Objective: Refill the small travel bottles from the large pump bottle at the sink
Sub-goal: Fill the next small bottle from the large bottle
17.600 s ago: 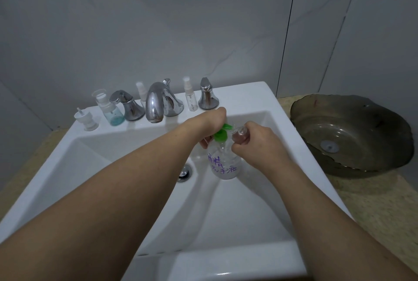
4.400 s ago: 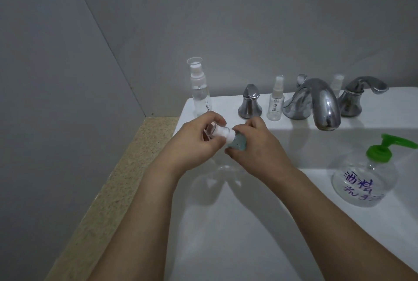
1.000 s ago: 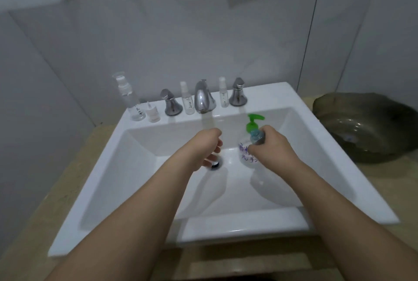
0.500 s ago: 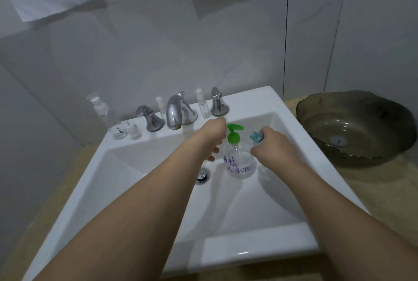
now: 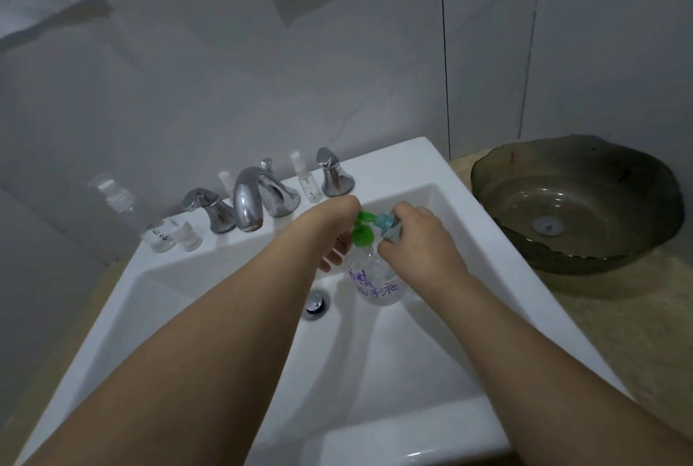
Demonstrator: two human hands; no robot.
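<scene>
Standing in the white sink [image 5: 487, 237], the large pump bottle [image 5: 377, 278] sits upright just right of the drain [image 5: 315, 303], its clear body marked with purple handwriting and topped by a green pump head [image 5: 363, 229]. Both hands meet over that pump. The left hand [image 5: 333, 225] reaches in from the left and lies on the green top, its palm over the plunger and its fingertips [image 5: 332, 261] showing below, curled loosely beside the bottle's neck; whether they actually clasp the neck I cannot tell. The right hand [image 5: 420, 240] comes in from the right and grips a small blue-tinted travel bottle [image 5: 388, 229], fingers wrapped round it, holding it tilted with its open mouth right against the green spout.

Along the back ledge stand the chrome faucet [image 5: 247, 203] and its two handles [image 5: 210, 209] [image 5: 332, 177]. A small spray bottle [image 5: 307, 180] stands between the faucet and the right handle, and another [image 5: 226, 182] peeks out behind the faucet on its left. At the ledge's far left corner a taller clear bottle [image 5: 123, 210] stands with a short capped piece [image 5: 185, 233] just beside it. A dark glass basin [image 5: 577, 203] rests on the speckled counter to the right of the sink, well apart from the hands.
</scene>
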